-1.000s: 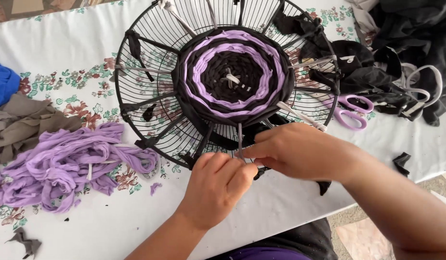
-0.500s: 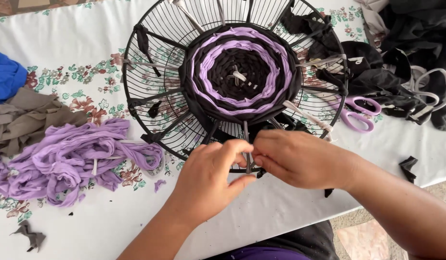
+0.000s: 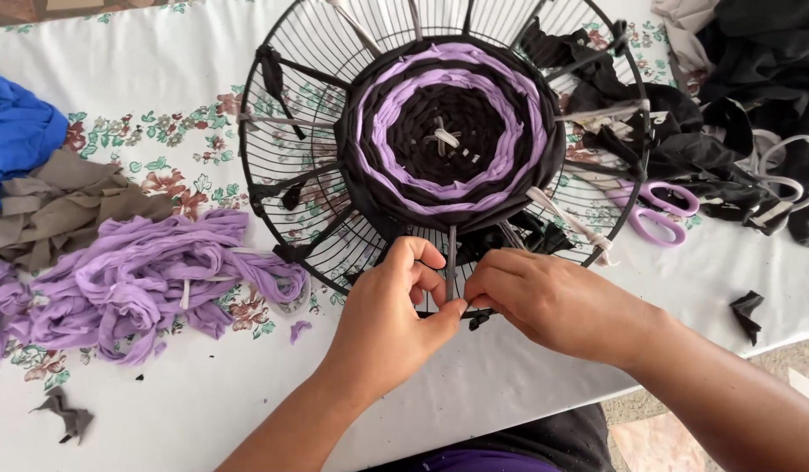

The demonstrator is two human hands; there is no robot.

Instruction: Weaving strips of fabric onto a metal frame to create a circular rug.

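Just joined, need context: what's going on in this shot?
A person's left hand and right hand meet at the near rim of a round black wire fan-guard frame, pinching a grey fabric strip. A round black-and-purple woven mat fills its centre. Purple fabric strips lie left, purple-handled scissors right.

- The bench (image 3: pixel 186 79) wears a white cloth with flower print.
- On it: a round wire guard (image 3: pixel 286 188), purple fabric strips (image 3: pixel 134 280), grey strips (image 3: pixel 64 205), blue cloth (image 3: pixel 16 131), purple scissors (image 3: pixel 653 214), black scraps (image 3: pixel 747 310).
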